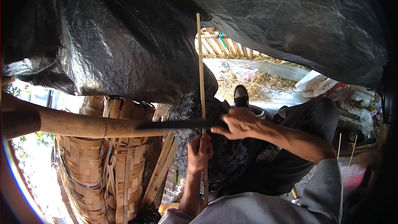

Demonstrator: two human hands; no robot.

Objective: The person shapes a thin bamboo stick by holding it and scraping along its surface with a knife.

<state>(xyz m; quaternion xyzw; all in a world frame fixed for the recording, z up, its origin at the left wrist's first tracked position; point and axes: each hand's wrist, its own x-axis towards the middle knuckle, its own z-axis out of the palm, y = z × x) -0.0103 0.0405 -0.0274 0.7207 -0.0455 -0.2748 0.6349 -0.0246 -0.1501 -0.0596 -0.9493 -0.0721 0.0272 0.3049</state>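
Note:
A long thin bamboo strip (201, 75) stands nearly upright in front of my body, its lower part over a dark patterned cloth (188, 106) on my lap. My left hand (199, 151) is closed around it, fingers pinched just below the blade. My right hand (240, 123) grips the right end of a long dark knife (182, 123), slightly smeared by motion. Its blade lies crosswise at the strip, just above my left fingers, and points left over the end of a thick bamboo pole (99, 127). Whether the edge bites into the strip, I cannot tell.
Tall woven bamboo baskets (81, 162) stand at the left under the pole, beside split bamboo slats (159, 170). Black plastic sheeting (137, 50) hangs low across the top. Beyond my shoe (241, 95) lies dry straw (269, 85); plastic scraps (319, 84) are at the right.

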